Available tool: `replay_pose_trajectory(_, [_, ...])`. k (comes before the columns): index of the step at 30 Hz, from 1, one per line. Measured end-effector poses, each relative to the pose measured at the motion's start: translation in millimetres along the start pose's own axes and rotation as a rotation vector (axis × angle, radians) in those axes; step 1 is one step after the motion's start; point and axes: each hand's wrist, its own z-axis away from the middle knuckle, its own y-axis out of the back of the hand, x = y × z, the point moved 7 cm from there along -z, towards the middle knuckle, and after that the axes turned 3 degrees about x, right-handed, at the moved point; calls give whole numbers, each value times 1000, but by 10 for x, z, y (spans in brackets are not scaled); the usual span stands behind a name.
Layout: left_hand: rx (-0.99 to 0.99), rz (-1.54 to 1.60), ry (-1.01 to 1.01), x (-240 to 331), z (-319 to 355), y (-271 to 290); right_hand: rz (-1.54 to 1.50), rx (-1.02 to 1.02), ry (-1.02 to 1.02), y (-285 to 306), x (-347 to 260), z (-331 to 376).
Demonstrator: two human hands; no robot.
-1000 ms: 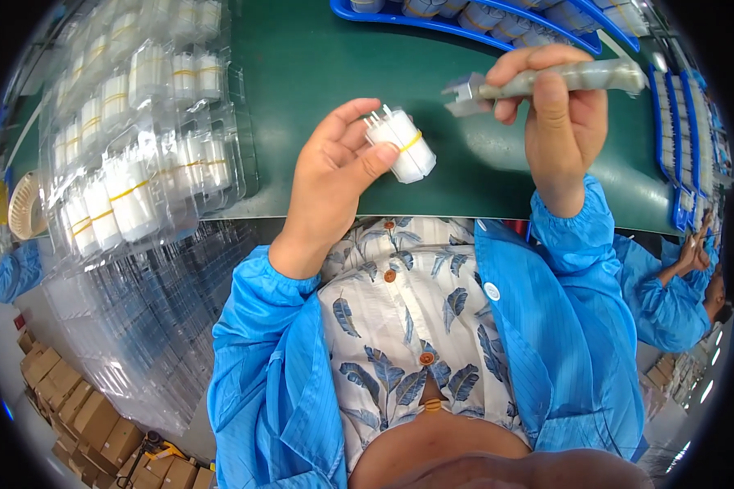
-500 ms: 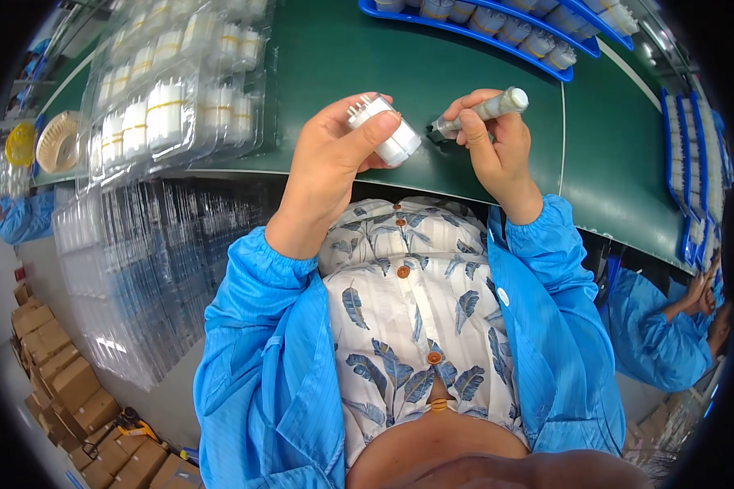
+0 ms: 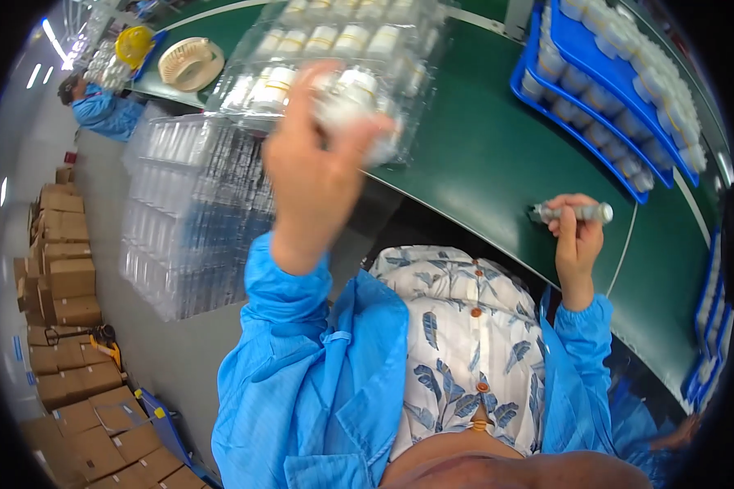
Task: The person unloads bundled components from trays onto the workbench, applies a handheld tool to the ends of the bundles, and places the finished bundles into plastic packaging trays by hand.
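My left hand (image 3: 314, 179), smeared by motion, is closed round a blurred white block-shaped part (image 3: 352, 116). It is over the near side of a stack of clear plastic trays (image 3: 404, 130) filled with white cylindrical parts that have yellow bands. Whether the held part touches the tray cannot be told. Farther right, my right hand (image 3: 577, 244) grips a thick grey marker-like stick (image 3: 587, 213) between thumb and fingers. Its dark end points left, its pale end right, above the green table (image 3: 473, 179).
Blue trays (image 3: 579, 122) of white parts stand at the back right, with more blue trays (image 3: 709, 326) at the right edge. Empty clear trays (image 3: 171, 220) are stacked left of me. A cream basket (image 3: 190, 65) sits at the far left. Cardboard boxes (image 3: 69, 269) line the floor.
My left hand has carried the white part left from in front of me to the filled clear trays. My right hand still holds the stick, now farther from the left hand. The view has turned left.
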Motion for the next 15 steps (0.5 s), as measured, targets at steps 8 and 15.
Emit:
replay_pose_trajectory(8, [-201, -1108, 85, -830, -891, 919, -22, 4, 7, 22, -107, 41])
replay_pose_trajectory(15, [112, -703, -11, -629, -932, 1074, -23, 57, -23, 150, -195, 112])
